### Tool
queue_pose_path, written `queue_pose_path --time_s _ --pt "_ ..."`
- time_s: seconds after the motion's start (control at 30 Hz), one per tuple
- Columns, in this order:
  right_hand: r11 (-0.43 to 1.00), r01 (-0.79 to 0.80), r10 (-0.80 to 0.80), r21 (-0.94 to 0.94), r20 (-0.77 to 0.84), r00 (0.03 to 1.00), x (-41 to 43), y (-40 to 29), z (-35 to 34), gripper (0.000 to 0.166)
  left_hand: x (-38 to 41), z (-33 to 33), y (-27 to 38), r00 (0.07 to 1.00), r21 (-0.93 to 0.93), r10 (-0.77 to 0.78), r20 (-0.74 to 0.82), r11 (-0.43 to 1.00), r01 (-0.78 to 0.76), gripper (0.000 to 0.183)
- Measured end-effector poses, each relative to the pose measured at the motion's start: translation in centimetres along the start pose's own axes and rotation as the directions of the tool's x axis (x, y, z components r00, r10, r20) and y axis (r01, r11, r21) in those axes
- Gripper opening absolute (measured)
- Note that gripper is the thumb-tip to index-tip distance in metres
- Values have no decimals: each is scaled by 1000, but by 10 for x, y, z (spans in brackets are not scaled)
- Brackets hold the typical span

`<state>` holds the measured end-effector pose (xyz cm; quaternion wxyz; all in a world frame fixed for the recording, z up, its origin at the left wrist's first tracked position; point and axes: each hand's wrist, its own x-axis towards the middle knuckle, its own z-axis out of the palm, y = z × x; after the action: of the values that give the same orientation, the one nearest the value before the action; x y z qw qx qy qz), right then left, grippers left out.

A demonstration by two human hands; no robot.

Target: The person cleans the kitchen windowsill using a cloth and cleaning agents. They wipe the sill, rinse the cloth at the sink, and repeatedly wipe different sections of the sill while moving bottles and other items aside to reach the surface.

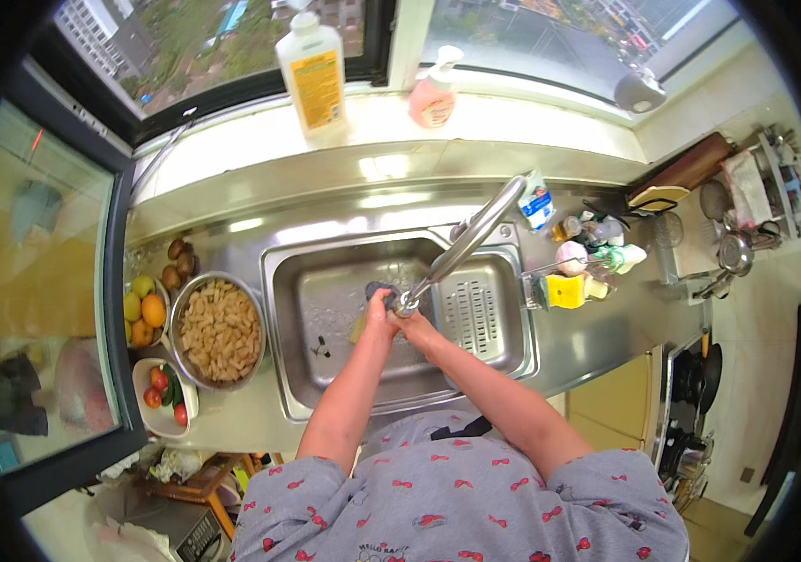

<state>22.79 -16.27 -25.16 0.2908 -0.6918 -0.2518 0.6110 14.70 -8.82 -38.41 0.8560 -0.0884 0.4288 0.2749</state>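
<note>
Over the left basin of a stainless steel sink (pixel 281 351), my hands are close together beneath the curved metal faucet (pixel 474 235). My left hand (pixel 378 316) grips a small dark thing (pixel 378 289), too blurred to name. Against it, at the faucet's outlet, is my right hand (pixel 414 329), whose fingers are partly hidden by the faucet head. Water wets the basin floor around them. A yellowish piece (pixel 357 329) lies beside my left hand, and dark scraps (pixel 320 346) rest farther left.
Left of the sink stand a steel bowl of light-brown chunks (pixel 221 330), a fruit bowl (pixel 161 337) and a white tub (pixel 186 421) with tomatoes. A perforated drain tray (pixel 471 316) fills the sink's right side. A yellow sponge (pixel 565 291) sits beyond. An open window frame (pixel 126 295) juts in at left.
</note>
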Motion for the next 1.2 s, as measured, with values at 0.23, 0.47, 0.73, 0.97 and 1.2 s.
queue_pose_path --time_s 0.23,0.47,0.73,0.97,1.2 --pt "974 205 -147 92 -427 892 46 17 -98 76 -17 2 -22 861 598 301 411 624 -504 43" --pt "765 509 -111 394 -698 707 69 -46 -172 85 -55 24 -12 1000 224 -24 -16 974 27 19" --pt "722 535 -685 -438 -339 646 34 2 -193 88 -96 28 -9 972 248 -230 45 945 212 29" --pt "41 681 -672 -731 484 560 -102 -22 -137 84 -148 71 -34 925 506 -336 177 837 207 25" --pt "-339 797 -778 -501 625 62 -104 -56 -133 46 -211 132 -50 782 714 -588 209 638 289 13"
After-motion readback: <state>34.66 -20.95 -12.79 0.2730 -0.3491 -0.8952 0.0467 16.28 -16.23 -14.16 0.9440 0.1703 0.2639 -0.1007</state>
